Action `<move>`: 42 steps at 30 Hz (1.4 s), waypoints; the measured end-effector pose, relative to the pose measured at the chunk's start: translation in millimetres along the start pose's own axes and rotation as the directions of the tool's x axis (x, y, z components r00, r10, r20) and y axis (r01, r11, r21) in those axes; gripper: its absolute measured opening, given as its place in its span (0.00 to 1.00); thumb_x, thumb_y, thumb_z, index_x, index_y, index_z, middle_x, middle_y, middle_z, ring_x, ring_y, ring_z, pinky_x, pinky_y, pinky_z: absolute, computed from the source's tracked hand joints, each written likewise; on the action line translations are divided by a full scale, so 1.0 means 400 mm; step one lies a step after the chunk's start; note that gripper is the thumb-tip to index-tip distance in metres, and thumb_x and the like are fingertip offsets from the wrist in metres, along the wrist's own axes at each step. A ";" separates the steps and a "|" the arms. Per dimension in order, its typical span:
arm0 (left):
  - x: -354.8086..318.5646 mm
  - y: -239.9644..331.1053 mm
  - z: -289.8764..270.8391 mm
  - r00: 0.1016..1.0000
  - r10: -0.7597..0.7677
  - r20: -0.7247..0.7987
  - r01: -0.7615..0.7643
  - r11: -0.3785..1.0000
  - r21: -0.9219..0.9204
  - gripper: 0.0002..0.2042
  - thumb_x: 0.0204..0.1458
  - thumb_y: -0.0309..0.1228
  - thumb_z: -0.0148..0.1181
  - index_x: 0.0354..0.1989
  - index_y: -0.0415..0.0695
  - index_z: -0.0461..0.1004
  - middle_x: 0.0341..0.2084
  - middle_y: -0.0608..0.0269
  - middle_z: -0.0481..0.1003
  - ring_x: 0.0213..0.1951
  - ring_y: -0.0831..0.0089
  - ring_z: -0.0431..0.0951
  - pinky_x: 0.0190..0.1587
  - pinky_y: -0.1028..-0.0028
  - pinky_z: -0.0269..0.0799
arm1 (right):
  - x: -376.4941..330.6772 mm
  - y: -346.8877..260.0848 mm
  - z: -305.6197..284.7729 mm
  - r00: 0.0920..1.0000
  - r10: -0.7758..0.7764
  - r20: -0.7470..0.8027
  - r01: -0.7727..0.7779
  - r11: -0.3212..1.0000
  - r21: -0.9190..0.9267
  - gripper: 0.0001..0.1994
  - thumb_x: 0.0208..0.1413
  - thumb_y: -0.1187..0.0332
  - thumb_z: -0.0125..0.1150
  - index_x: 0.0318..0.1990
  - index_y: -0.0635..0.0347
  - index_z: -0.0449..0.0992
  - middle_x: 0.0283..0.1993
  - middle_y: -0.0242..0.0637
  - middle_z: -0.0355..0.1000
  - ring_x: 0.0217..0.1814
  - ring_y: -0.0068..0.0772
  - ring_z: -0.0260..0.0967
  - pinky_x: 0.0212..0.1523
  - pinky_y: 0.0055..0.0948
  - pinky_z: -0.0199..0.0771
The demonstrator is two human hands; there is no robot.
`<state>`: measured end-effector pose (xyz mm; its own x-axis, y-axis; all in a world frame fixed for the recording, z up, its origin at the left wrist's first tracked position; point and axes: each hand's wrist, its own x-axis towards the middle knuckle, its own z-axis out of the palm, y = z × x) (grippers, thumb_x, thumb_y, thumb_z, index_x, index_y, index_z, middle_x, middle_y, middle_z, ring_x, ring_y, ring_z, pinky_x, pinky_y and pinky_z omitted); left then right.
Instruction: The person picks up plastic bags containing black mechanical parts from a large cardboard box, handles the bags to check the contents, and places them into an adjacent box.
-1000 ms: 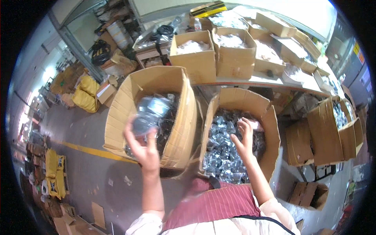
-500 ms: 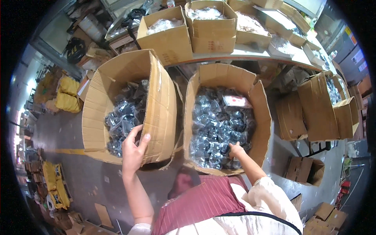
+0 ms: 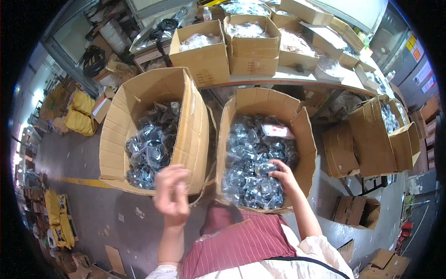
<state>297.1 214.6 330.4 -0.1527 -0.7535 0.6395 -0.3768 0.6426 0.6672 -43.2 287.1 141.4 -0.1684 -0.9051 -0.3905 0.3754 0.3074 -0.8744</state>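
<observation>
Okay, right hand [image 3: 284, 176] reaches into the open brown cardboard box [image 3: 307, 156] on the right, bent fingertips at one dark, shiny piece in clear plastic [image 3: 264, 169]. Thumb and forefinger sit by its right end; cannot tell whether they pinch it or only touch. That piece lies on top of the heap, around the middle of the box.

Left hand [image 3: 172, 195] is motion-blurred, just in front of the near right corner of the second open brown cardboard box [image 3: 193, 139], on the left. Fingers loosely bent, thumb apart from them, nothing visible in the grasp; cannot tell if it touches the cardboard.

Both boxes hold many dark pieces in clear bags; left box's heap [image 3: 153, 144] sits below its rim. Flat white-and-red packet [image 3: 277, 131] lies on the right heap, toward the far side.

Person wears a maroon pinstriped apron [image 3: 246, 242] over cream sleeves.

Behind: white-topped table [image 3: 291, 83] with open brown cartons [image 3: 253, 60] of clear-bagged goods, plus a clear plastic bottle [image 3: 207, 15]. Left floor: yellow sacks [image 3: 80, 122], yellow painted line [image 3: 88, 182]. Right floor: small open brown carton [image 3: 348, 210], tipped on its side.
</observation>
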 end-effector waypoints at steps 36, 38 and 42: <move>-0.049 0.018 0.168 0.516 -0.426 0.743 0.849 0.136 -0.511 0.21 0.50 0.28 0.65 0.53 0.37 0.75 0.44 0.59 0.79 0.45 0.73 0.79 0.51 0.72 0.75 | -0.216 -0.263 0.301 0.751 -0.657 0.066 0.650 0.719 -0.246 0.29 0.51 0.77 0.72 0.61 0.68 0.66 0.46 0.35 0.75 0.38 0.17 0.72 0.41 0.18 0.73; -0.048 0.014 0.163 0.524 -0.425 0.738 0.843 0.133 -0.522 0.21 0.50 0.29 0.66 0.53 0.36 0.74 0.44 0.59 0.79 0.45 0.73 0.79 0.51 0.72 0.75 | -0.223 -0.277 0.313 0.733 -0.678 0.058 0.666 0.697 -0.264 0.28 0.52 0.76 0.71 0.61 0.68 0.67 0.44 0.35 0.75 0.37 0.17 0.72 0.40 0.18 0.73; -0.043 0.015 0.152 0.529 -0.407 0.744 0.845 0.176 -0.504 0.24 0.49 0.35 0.68 0.54 0.39 0.75 0.45 0.62 0.79 0.46 0.72 0.78 0.52 0.71 0.72 | -0.210 -0.269 0.292 0.884 -0.464 0.065 0.467 0.884 -0.038 0.22 0.56 0.74 0.68 0.58 0.67 0.72 0.41 0.37 0.77 0.36 0.20 0.73 0.39 0.21 0.75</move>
<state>241.9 222.8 300.2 -0.6074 -0.7640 -0.2178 0.2655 -0.4537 0.8507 36.9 295.8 302.2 -0.2640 -0.9613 0.0790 0.2187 -0.1395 -0.9658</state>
